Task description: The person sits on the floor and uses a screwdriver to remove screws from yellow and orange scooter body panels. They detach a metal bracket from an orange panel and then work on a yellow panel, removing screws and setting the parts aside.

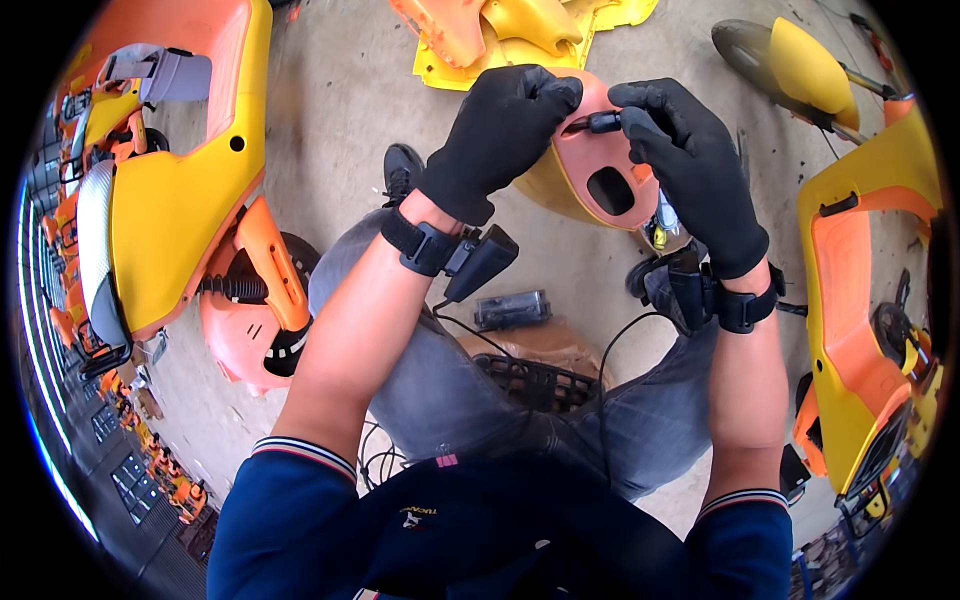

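Both my hands wear black gloves and are over a rounded orange-pink and yellow plastic body panel (590, 170). The panel has a dark oval opening and a narrow slot. My left hand (505, 135) is curled at its upper left edge, fingertips pressed together; whatever they may hold is hidden. A small black cylindrical part (604, 122) lies over the slot, its thin end pointing left into it. At its right end, the thumb and fingers of my right hand (690, 165) close around it. Wires with a connector (660, 222) show below the panel's right edge.
To the left stands a yellow and orange scooter body (170, 220); another (840, 300) is on the right. Loose yellow panels (530, 40) lie ahead. A wheel with a yellow fender (800, 75) is at far right. Between my legs are a black box-shaped part (512, 309) and cables.
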Demonstrator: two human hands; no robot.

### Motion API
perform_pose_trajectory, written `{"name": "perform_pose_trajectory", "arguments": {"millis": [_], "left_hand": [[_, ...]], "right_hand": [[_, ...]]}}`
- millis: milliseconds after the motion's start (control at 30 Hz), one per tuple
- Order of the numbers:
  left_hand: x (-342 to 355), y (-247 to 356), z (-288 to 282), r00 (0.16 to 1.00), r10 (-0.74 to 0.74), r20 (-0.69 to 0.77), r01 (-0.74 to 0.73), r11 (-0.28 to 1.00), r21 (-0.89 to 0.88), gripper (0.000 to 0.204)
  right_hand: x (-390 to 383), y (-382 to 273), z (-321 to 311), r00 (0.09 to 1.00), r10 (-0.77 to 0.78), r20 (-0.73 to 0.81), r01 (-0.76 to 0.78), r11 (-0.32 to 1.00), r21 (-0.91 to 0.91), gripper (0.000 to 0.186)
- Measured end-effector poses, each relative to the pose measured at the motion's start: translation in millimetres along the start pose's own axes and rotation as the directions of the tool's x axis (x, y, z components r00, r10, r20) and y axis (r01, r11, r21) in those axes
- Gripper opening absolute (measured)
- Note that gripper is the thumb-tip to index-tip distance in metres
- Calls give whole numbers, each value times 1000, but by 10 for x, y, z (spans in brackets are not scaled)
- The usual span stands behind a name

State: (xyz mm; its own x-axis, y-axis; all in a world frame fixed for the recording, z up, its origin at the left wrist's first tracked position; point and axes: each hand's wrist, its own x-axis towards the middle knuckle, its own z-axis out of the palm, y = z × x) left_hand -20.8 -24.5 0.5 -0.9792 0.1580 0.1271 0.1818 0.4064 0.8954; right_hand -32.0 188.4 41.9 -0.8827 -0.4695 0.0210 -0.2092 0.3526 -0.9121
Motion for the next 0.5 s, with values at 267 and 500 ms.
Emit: {"name": "perform_pose_trajectory", "arguments": {"millis": [267, 500], "left_hand": [[1, -6, -20, 998, -50, 29, 49, 998, 36, 33], [-17, 6, 14, 994, -112, 10, 112, 993, -33, 32]], "right_hand": [[-19, 218, 1, 981, -193, 31, 189, 892, -411, 25], [43, 112, 11, 980, -195, -26, 194, 980, -45, 20]]}}
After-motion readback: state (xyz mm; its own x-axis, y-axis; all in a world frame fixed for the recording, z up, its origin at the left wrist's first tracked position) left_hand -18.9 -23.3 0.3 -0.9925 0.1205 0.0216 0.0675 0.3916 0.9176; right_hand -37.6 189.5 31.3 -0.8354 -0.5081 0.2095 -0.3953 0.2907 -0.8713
